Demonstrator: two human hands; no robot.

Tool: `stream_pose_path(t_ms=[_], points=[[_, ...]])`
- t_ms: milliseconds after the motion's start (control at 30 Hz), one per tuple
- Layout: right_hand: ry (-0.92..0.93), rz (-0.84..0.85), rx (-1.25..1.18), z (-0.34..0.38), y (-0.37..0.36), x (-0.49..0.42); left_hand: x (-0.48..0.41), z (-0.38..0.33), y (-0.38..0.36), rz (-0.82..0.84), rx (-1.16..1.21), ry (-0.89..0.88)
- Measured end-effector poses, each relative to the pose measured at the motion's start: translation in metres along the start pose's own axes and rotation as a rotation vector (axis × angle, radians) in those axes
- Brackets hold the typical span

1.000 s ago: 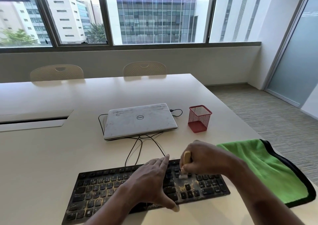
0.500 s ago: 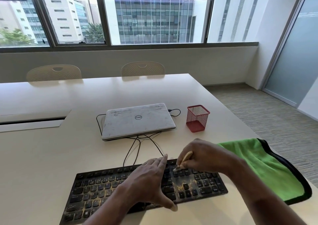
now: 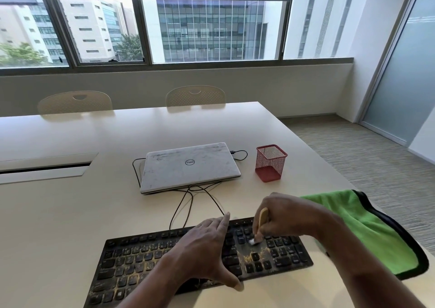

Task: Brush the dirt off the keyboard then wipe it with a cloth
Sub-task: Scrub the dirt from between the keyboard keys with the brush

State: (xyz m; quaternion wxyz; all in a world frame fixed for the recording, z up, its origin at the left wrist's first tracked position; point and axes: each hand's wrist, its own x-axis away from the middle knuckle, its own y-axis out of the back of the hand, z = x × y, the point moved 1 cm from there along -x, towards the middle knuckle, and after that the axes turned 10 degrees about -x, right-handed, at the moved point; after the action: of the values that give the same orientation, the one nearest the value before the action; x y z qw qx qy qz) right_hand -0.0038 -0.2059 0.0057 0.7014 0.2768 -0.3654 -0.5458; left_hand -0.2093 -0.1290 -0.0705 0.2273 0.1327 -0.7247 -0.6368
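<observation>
A black keyboard [image 3: 131, 260] lies at the table's near edge, speckled with yellowish dirt, thickest around the arrow keys. My left hand [image 3: 204, 248] rests flat across its middle, fingers straight and thumb at the front edge. My right hand [image 3: 284, 215] grips a small wooden-handled brush [image 3: 261, 218], its white bristles touching the keys right of centre. A green cloth [image 3: 367, 225] with a black border lies on the table just right of the keyboard, partly under my right forearm.
A closed white laptop [image 3: 188, 166] sits behind the keyboard, with black cables [image 3: 186, 204] running toward it. A red mesh pen holder [image 3: 270, 162] stands right of the laptop. The table's right edge drops to carpet. Two chairs [image 3: 195, 95] stand at the far side.
My right hand has tilted the brush back upright and brought its bristles down and forward onto the keys. The left hand has stayed in place on the keyboard.
</observation>
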Motion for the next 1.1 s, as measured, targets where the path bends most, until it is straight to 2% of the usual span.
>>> stream_pose_path(t_ms=[100, 267, 400, 533, 800, 1100], points=[[-0.008, -0.146, 0.053, -0.006, 0.007, 0.001, -0.001, 0.0, 0.0, -0.001, -0.006, 0.002], [0.008, -0.041, -0.04, -0.003, 0.003, 0.005, 0.0, 0.0, 0.001, 0.002, -0.016, 0.001], [0.039, -0.18, -0.021, -0.002, 0.003, 0.004, 0.001, 0.0, 0.001, -0.005, -0.033, 0.005], [0.083, -0.083, -0.07, 0.005, 0.0, 0.005, 0.007, 0.006, -0.001, 0.005, -0.038, 0.018], [0.155, -0.344, -0.176, 0.022, -0.014, -0.005, 0.032, 0.031, -0.001, 0.038, -0.041, 0.088], [0.07, -0.362, -0.217, 0.044, -0.029, -0.009, 0.069, 0.075, -0.006, 0.067, -0.048, 0.149]])
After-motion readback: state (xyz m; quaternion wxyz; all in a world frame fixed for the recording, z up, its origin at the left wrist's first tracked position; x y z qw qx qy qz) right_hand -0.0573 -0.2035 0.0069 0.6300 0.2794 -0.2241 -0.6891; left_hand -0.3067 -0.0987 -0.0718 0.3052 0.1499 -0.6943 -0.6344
